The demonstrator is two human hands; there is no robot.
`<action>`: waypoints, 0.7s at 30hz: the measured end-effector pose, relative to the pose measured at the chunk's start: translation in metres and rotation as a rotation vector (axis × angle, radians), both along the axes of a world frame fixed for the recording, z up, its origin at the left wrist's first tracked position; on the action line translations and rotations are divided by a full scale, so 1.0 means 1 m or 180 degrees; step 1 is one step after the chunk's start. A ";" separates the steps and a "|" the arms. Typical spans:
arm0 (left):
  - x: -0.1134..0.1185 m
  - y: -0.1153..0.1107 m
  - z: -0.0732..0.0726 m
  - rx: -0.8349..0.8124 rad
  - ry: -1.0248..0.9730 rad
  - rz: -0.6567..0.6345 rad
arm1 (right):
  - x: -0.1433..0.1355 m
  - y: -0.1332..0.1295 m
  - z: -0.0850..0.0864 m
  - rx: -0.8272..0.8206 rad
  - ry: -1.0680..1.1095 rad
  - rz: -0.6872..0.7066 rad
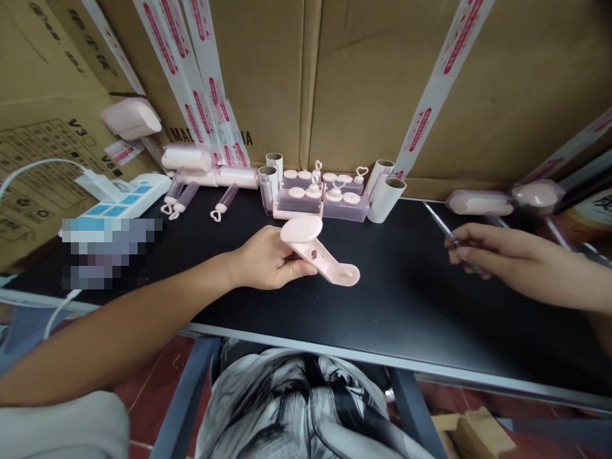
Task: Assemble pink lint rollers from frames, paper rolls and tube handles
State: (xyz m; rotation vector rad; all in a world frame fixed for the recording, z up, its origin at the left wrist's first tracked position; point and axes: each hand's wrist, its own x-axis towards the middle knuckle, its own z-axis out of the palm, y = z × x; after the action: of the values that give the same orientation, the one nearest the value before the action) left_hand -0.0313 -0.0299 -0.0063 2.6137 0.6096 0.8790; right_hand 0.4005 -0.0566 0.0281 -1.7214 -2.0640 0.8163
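Observation:
My left hand (268,258) is closed around a pale pink plastic handle part (325,258), held above the black table near the middle. The part has an oval end at the top and a hollow angled arm with a rounded tip; a small dark spot shows in its hollow. Over to the right, my right hand (502,258) pinches a slim tool with a thin metal shaft, apparently a screwdriver (437,218), whose shaft points up and left. Most of its grip is hidden by my fingers, and the hand is slightly blurred. The two hands are well apart.
Pink cases with round caps and heart-shaped rings (320,194) stand behind my left hand, flanked by white paper rolls (386,201). Clear tubes with heart rings (224,204) and a power strip (119,207) lie left. Pink rollers (480,203) rest at right. Cardboard boxes (363,76) wall the back.

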 end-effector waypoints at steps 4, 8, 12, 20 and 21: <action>0.002 -0.001 -0.004 -0.0093 0.0002 0.0017 | -0.063 -0.025 0.016 0.0143 0.0258 0.1284; 0.000 0.001 -0.005 -0.0085 -0.0071 0.0005 | -0.108 -0.022 0.019 0.0580 0.0073 0.1753; -0.002 0.005 -0.002 0.0015 -0.0175 -0.0269 | -0.116 -0.014 0.007 0.1008 -0.0066 0.1834; 0.003 0.003 0.005 -0.0453 -0.0075 -0.0969 | -0.116 -0.019 -0.019 0.1676 0.0424 0.2088; 0.003 0.003 0.005 -0.0449 -0.0034 -0.0946 | -0.117 -0.020 -0.018 0.1651 0.0485 0.2127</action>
State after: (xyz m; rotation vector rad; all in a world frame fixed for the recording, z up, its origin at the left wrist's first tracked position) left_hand -0.0280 -0.0271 -0.0011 2.4842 0.2585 0.7279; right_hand 0.2839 -0.0764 0.0100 -0.6811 -2.4728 0.4774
